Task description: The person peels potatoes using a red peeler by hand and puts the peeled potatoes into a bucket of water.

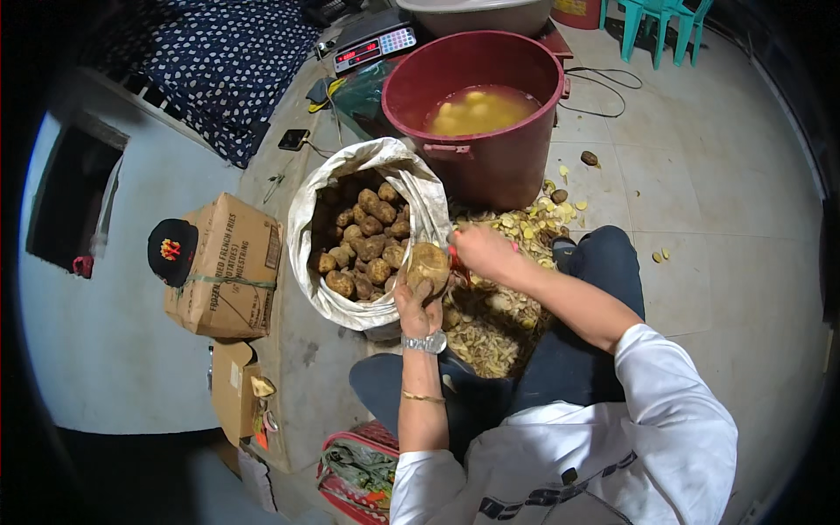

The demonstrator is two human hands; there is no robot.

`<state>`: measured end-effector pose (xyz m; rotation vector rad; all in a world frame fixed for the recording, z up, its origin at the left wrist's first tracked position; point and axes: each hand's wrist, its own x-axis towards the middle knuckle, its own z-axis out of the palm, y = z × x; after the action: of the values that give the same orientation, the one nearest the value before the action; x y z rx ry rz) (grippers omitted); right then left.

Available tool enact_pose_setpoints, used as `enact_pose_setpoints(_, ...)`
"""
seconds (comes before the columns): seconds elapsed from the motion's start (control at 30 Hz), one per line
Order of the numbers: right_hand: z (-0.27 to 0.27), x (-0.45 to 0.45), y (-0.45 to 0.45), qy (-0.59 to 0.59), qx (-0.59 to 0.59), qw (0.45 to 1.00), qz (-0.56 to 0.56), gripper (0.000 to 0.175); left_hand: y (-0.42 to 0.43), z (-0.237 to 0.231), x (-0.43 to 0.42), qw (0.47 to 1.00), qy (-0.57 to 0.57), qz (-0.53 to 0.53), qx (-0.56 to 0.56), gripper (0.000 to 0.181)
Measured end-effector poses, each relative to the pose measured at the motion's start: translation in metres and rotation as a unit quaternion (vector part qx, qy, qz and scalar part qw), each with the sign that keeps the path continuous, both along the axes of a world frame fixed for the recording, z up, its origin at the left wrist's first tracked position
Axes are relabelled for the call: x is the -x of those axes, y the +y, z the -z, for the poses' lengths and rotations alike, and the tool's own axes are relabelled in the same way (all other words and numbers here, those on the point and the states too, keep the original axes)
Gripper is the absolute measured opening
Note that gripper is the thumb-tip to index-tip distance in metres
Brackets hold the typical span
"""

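Note:
My left hand (pixel 419 308) holds a large, dirty potato (pixel 428 266) above the right edge of a white woven sack (pixel 303 262). Unpeeled potatoes (pixel 371 226) fill the sack. Close to the potato's right side, my right hand (pixel 482 249) is closed on a red-handled tool (pixel 454 252), probably a peeler; its blade is hidden. Potato peelings (pixel 489 344) lie in a heap between my legs and around the base of a dark red plastic tub (pixel 499 167). Inside the tub, peeled potatoes (pixel 476 108) sit in yellowish water.
Left of the sack stands a cardboard box (pixel 243 262) with a black cap (pixel 172 252) on it. A digital scale (pixel 374 49) and a phone (pixel 293 139) are beyond the sack. A red basket (pixel 361 472) is near my left knee. A cable (pixel 610 92) lies behind the tub.

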<state>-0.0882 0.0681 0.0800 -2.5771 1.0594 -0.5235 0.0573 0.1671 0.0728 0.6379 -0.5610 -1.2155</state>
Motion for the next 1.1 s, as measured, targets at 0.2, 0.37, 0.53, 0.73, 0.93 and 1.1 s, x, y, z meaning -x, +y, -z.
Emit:
enact_pose_setpoints(0.2, -0.011, 0.002, -0.001, -0.039, 0.02, 0.999, 0.005, 0.013, 0.006, 0.0, -0.012, 0.998, 0.015, 0.065, 0.009, 0.061)
enact_pose_setpoints(0.37, -0.006, 0.012, -0.026, 0.031, -0.082, 0.996, 0.03, 0.014, 0.008, 0.006, -0.006, 0.998, 0.021, 0.004, -0.058, 0.065)
enact_pose_setpoints(0.53, 0.002, 0.018, -0.04, -0.015, -0.075, 0.996, 0.043, 0.011, 0.009, -0.034, -0.003, 0.997, 0.02, -0.072, -0.02, 0.068)
enact_pose_setpoints(0.73, -0.012, 0.035, -0.051, -0.094, -0.123, 0.986, 0.054, 0.024, -0.004, 0.016, -0.035, 0.991, 0.114, -0.057, 0.048, 0.051)
enact_pose_setpoints(0.93, -0.017, 0.037, -0.07, -0.281, -0.257, 0.925, 0.011, 0.027, 0.002, -0.002, -0.022, 0.999, -0.031, -0.016, 0.0, 0.062)
enact_pose_setpoints(1.1, -0.022, 0.024, -0.061, -0.342, -0.334, 0.878, -0.033, 0.023, 0.005, -0.004, -0.019, 0.993, -0.101, 0.064, -0.005, 0.071)
